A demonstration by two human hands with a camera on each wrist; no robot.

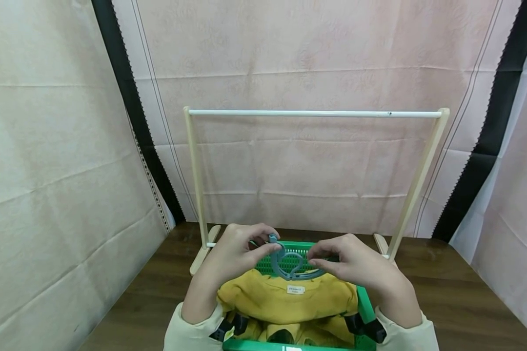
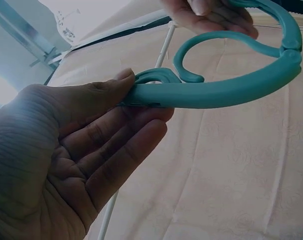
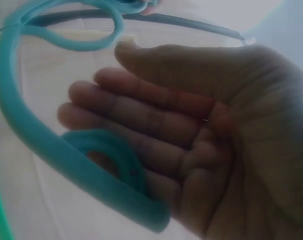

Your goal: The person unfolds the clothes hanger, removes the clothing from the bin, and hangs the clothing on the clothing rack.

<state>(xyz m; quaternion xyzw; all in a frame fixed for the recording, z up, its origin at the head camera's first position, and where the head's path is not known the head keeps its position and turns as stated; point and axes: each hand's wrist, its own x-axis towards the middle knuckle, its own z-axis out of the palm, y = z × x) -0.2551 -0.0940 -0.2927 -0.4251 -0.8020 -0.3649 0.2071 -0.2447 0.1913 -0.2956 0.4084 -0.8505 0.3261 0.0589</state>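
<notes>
My left hand (image 1: 246, 248) pinches one end of a teal folding clothes hanger (image 2: 216, 96) between thumb and fingers. The hanger's hook curls between its two arms, which are bent at the middle joint. Beside the other arm is my right hand (image 1: 349, 256), its fingers loosely extended; the right wrist view shows that arm of the hanger (image 3: 54, 152) in front of the fingers, with no grip on it. Below the hands a yellow garment (image 1: 285, 304) with a white neck label (image 1: 295, 289) lies in a green basket (image 1: 366, 307).
Behind the basket stands a rack with a white horizontal bar (image 1: 312, 114) and cream side posts (image 1: 415, 187). Its feet rest on the dark wooden table (image 1: 456, 297). Pale cloth walls (image 1: 312, 165) enclose the back and sides.
</notes>
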